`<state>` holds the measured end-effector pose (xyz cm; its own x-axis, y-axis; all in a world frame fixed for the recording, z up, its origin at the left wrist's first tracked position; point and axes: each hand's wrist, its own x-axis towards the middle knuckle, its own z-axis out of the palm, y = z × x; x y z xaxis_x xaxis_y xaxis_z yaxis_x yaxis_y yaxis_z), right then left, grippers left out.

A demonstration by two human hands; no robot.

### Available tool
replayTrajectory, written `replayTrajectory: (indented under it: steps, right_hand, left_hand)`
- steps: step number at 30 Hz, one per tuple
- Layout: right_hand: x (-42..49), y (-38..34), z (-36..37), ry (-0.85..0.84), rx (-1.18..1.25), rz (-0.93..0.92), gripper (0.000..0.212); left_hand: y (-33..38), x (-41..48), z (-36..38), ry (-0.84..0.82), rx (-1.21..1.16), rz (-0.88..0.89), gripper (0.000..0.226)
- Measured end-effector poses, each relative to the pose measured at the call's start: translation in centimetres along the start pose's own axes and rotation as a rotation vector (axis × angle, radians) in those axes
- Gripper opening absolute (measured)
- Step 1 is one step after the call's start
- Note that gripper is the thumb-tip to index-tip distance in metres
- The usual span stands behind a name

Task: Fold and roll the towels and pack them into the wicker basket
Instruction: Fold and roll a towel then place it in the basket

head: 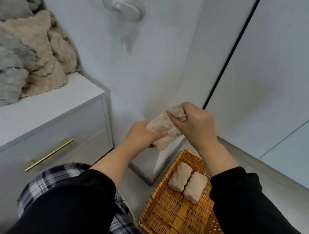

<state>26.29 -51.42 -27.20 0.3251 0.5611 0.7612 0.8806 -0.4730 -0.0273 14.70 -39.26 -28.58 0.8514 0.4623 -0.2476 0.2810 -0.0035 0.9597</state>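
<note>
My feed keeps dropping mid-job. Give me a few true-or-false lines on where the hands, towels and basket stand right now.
1. The left hand and right hand both grip one rolled towel. True.
2. Two rolls lie side by side in the wicker basket. True.
3. The held towel is already set down in the basket. False: it is held up in the air, clear of the basket.
4. The white cabinet has a bare top. False: a pile of loose towels lies on it.
5. The cabinet's drawer handle is gold. True.
</note>
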Motion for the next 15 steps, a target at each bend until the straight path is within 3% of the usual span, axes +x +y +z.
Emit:
replayTrajectory:
  steps: [5,9,11,15]
  right_hand:
    - [-3.8,3.4,1.6,-0.055,-0.009,0.091,0.038]
    - [-6.6,6.3,3.3,-0.175,0.004,0.269,0.042]
    - [-7.1,7.1,3.5,-0.285,0.049,0.434,0.045]
    - [-8.1,9.5,3.5,-0.387,0.417,1.029,0.044]
  left_hand:
    - [-2.1,1.3,4.0,-0.104,0.12,-0.062,0.015]
    - [-3.8,2.8,7.0,-0.188,0.154,-0.125,0.018]
    - [-4.7,3.4,8.1,-0.187,0.083,-0.2,0.021]
    - [-6.8,5.3,10.5,-0.15,-0.019,-0.338,0.029]
